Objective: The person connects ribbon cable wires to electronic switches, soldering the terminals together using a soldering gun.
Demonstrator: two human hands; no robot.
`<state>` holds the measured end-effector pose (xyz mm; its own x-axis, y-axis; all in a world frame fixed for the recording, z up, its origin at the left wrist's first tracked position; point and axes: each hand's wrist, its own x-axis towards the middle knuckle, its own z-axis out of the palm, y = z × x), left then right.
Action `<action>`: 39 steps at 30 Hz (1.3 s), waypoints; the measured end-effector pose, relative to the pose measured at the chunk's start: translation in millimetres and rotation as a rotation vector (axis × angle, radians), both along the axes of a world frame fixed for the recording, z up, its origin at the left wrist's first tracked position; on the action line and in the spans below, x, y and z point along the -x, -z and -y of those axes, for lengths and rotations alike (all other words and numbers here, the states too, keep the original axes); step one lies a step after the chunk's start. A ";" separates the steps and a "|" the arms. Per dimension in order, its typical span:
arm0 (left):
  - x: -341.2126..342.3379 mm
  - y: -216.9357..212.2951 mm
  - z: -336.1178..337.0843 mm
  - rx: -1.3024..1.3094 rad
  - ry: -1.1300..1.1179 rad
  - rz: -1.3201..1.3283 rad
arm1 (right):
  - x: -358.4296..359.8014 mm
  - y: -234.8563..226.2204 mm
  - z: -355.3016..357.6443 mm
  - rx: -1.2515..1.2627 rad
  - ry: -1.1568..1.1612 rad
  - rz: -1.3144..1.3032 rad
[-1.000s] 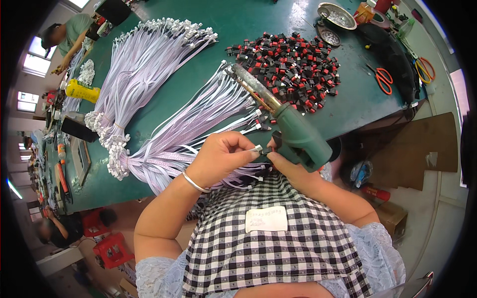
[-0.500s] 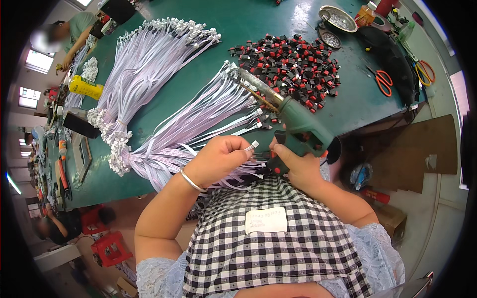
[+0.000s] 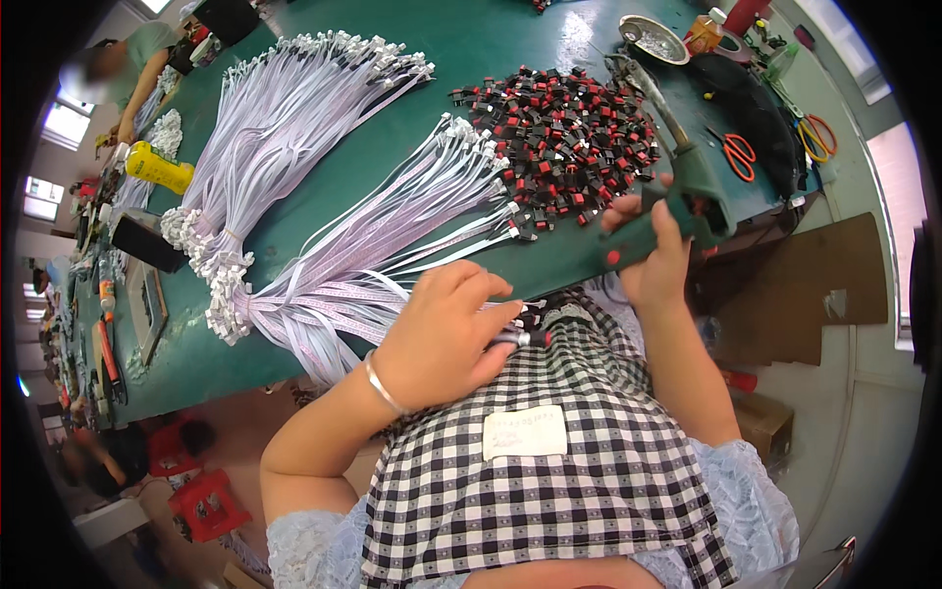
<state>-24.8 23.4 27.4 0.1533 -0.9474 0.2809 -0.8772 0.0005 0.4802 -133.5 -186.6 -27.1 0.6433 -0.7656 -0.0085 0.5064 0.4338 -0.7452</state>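
My left hand [image 3: 446, 339], with a bangle at the wrist, is at the table's near edge. Its thumb and fingers are closed around a white cable whose black-and-red connector [image 3: 538, 339] sticks out to the right. My right hand [image 3: 655, 245] grips the handle of a green soldering gun [image 3: 702, 196]. The metal barrel points away toward the table's far right. Beside my left hand lies a spread bundle of white ribbon cables [image 3: 378, 231], tied near white plugs [image 3: 228, 304]. Small black-and-red connectors [image 3: 564, 142] form a pile beyond my hands.
A second cable bundle [image 3: 285, 128] lies at the far left, near a yellow bottle [image 3: 159, 169]. Orange-handled scissors [image 3: 738, 157], a metal dish [image 3: 654, 39] and a black bag [image 3: 751, 113] are at the right. Another person [image 3: 147, 59] sits at far left.
My right hand has swung the soldering gun right and away from the cable ends. My left hand has turned over and lowered slightly toward the apron.
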 end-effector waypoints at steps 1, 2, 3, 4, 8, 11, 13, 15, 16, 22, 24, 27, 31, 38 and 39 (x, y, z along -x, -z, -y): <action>-1.4 -11.9 -6.1 0.014 0.017 -0.002 | -0.9 2.5 8.9 0.014 0.017 -0.002; -6.1 -24.0 -14.8 0.061 0.142 -0.024 | 0.3 10.6 19.8 0.029 0.011 -0.014; -10.8 -37.3 -23.2 0.108 0.265 -0.042 | -0.7 15.8 28.0 0.045 0.003 -0.023; -14.2 -52.5 -38.2 0.265 0.376 -0.114 | -3.2 17.6 29.5 0.057 0.020 -0.023; -5.2 -96.0 -84.2 0.752 0.612 -0.348 | -1.1 20.1 29.2 0.087 0.057 -0.044; -0.7 -116.4 -101.8 0.875 0.530 -0.285 | -7.1 18.9 29.8 0.112 0.038 -0.103; 7.1 -116.9 -105.0 0.948 0.475 -0.261 | -5.2 20.6 29.7 0.130 0.075 -0.082; 10.1 -102.1 -104.4 1.063 0.407 -0.216 | -6.8 17.6 28.7 0.133 0.058 -0.081; 11.3 -97.3 -101.8 1.174 0.344 -0.169 | -8.8 15.1 27.5 0.134 0.045 -0.077; 28.8 -84.1 -74.7 1.183 0.261 -0.180 | -10.3 0.9 38.9 0.342 -0.060 -0.228; 26.3 -86.9 -57.5 1.113 0.333 -0.191 | -10.9 -12.6 48.4 0.494 -0.045 -0.387; 21.5 -88.1 -34.5 1.017 0.415 -0.099 | -13.0 -25.5 49.6 0.775 -0.007 -0.503; 5.3 -82.6 29.7 0.244 -0.172 0.267 | 1.1 -21.3 45.8 0.503 0.071 -0.446; -63.1 36.9 125.5 0.025 -0.144 0.284 | 18.1 -2.5 38.1 0.233 0.023 -0.309; -63.8 37.4 130.9 0.013 -0.153 0.272 | 21.9 -1.2 39.0 0.244 0.019 -0.307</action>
